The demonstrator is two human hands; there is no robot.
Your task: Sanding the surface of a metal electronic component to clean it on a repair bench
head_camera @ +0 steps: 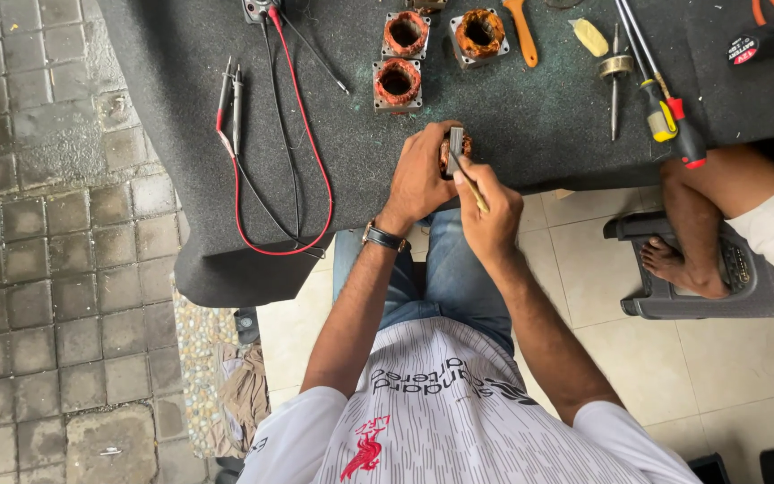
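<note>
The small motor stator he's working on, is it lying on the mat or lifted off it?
Lifted: the left hand grips the stator above the mat's edge.

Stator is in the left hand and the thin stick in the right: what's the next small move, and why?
Probably ease the thin tan stick a little deeper along the copper windings. The left hand grips the small square metal stator at the dark mat's edge, and the right hand has the stick's tip at its face.

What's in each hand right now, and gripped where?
Left hand grips a small copper-wound stator around its metal body. Right hand pinches a thin stick-like tool at its lower end, tip at the stator.
</note>
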